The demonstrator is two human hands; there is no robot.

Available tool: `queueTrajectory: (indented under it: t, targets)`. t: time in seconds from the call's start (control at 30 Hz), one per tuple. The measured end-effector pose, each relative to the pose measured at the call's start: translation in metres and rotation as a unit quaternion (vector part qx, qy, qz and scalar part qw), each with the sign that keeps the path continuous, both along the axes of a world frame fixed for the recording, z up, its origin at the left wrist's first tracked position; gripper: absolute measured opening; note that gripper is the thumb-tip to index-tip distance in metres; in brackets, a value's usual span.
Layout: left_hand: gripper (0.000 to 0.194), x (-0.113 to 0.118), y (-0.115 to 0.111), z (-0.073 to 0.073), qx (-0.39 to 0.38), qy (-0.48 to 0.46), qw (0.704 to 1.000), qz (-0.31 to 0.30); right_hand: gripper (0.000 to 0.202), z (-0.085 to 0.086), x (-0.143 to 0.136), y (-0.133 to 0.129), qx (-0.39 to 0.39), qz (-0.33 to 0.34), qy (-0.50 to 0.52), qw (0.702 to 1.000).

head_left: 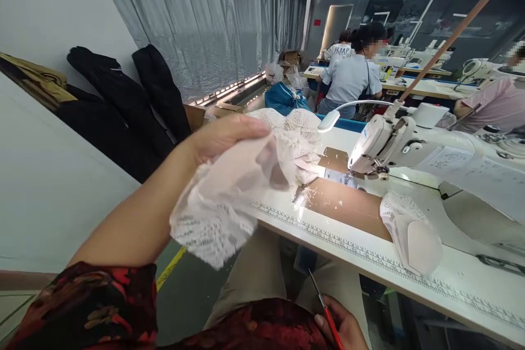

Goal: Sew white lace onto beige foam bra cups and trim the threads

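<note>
The left hand is closed over a bunched piece of white lace fabric, lifted off the near-left corner of the white sewing bench; the lace hangs down from the hand, past the bench edge. Beyond it on the bench lies a heap of white lace pieces. Low and to the right, below the bench edge, the right hand is curled around thin red-handled snips, tips slanting up-left toward the held lace. Further right, a folded white lace cup rests on the bench in front of the white sewing machine.
</note>
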State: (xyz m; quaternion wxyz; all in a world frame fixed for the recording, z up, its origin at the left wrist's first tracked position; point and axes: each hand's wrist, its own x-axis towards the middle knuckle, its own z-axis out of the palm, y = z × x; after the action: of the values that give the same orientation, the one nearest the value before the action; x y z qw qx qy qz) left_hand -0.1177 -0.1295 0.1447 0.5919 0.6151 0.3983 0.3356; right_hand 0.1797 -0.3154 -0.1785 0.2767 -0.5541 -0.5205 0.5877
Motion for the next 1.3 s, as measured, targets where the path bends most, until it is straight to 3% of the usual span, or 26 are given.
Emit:
queueTrajectory:
  t: [0.13, 0.23, 0.33, 0.5, 0.57, 0.63, 0.73, 0.9, 1.3]
  targets:
    - [0.018, 0.052, -0.006, -0.037, -0.091, -0.107, 0.987, -0.078, 0.053, -0.003, 0.005, 0.003, 0.014, -0.008, -0.01, 1.0]
    - [0.018, 0.083, -0.004, -0.052, -0.053, -0.166, 0.981, -0.089, 0.053, 0.005, 0.004, 0.0, 0.045, -0.026, -0.01, 0.999]
    - [0.024, 0.099, -0.012, -0.072, -0.033, -0.188, 0.976, -0.101, 0.056, 0.012, 0.009, -0.002, 0.051, -0.033, -0.024, 0.998]
    - [0.032, 0.096, -0.043, -0.141, -0.047, -0.02, 0.979, -0.198, 0.062, 0.022, 0.04, -0.009, 0.073, -0.034, -0.029, 0.996]
    - [0.032, 0.09, -0.057, -0.167, -0.04, 0.041, 0.976, -0.208, 0.061, 0.031, 0.052, -0.012, 0.081, -0.032, -0.027, 0.996]
    - [0.034, 0.083, -0.069, -0.185, -0.042, 0.075, 0.977, -0.194, 0.059, 0.043, 0.059, -0.011, 0.092, -0.006, -0.032, 0.995]
    - [0.038, 0.075, -0.078, -0.195, -0.063, 0.09, 0.981, -0.158, 0.055, 0.066, 0.056, -0.001, 0.11, 0.049, -0.037, 0.992]
    - [0.035, 0.067, -0.081, -0.195, -0.092, 0.052, 0.985, -0.135, 0.049, 0.093, 0.032, 0.024, 0.095, 0.134, -0.056, 0.985]
    - [0.039, 0.057, -0.08, -0.204, -0.125, 0.039, 0.982, -0.137, 0.049, 0.1, 0.009, 0.052, 0.194, 0.195, -0.137, 0.952]
